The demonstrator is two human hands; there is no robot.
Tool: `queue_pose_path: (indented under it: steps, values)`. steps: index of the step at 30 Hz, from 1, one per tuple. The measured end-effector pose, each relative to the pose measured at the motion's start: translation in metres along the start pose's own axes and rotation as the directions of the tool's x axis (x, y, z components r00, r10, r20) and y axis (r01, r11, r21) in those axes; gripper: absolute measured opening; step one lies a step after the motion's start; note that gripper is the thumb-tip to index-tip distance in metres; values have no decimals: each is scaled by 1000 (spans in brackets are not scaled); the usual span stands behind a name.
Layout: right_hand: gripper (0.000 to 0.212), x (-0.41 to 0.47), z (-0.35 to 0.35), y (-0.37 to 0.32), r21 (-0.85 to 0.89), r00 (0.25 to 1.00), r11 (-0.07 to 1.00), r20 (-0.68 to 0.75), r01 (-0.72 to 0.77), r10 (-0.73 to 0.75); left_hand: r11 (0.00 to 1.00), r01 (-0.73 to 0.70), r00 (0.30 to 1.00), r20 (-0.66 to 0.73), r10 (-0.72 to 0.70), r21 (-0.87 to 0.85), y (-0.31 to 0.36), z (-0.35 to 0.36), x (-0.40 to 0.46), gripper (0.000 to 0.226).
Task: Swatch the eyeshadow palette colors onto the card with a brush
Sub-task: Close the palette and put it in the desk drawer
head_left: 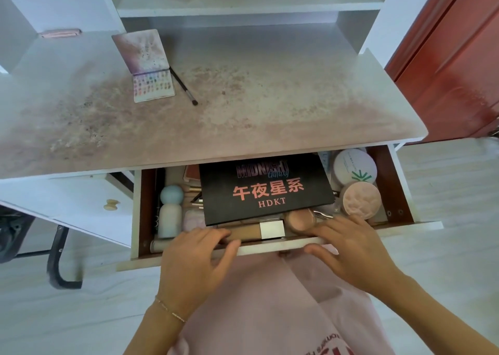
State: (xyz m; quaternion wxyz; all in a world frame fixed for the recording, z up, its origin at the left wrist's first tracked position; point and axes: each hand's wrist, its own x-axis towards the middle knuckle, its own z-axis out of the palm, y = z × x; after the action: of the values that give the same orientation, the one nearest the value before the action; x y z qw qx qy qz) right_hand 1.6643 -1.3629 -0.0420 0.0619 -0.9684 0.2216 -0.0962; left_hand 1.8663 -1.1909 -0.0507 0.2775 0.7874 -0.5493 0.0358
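Observation:
A small eyeshadow palette (152,86) lies open on the desk's back left, showing rows of pastel colours, with its stained lid (140,51) propped upright. A thin dark brush (183,86) rests on the desk just right of it, bristles toward me. No separate card is visible. My left hand (194,263) and my right hand (353,249) both grip the front rim of the open drawer (270,246) below the desktop, fingers over the rim and thumbs on its outer face. Neither hand is near the palette or brush.
The drawer holds a black box (266,190) lettered "Midnight Galaxy", round compacts (360,198) at the right, a blue-topped bottle (170,209) at the left and small cosmetics. The powder-stained desktop (243,106) has white shelves behind. A red door (453,57) stands at the right.

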Motion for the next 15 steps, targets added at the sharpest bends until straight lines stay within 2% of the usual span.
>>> queue_pose_path:
  steps: [4,10,12,15]
  values:
    - [64,-5,13,-7,-57,990,998,-140,-37,29,999,-33,996,-85,36,41,-2,5,4,31]
    - [60,15,6,5,-104,956,994,-289,23,-53,951,-273,955,-81,287,147,-16,-4,20,39]
    - [56,24,3,11,-126,945,991,-315,54,-91,937,-312,941,-85,327,155,-20,-6,29,41]
    - [48,32,9,15,-161,904,984,-404,77,-137,913,-345,906,-177,385,220,-23,-1,38,39]
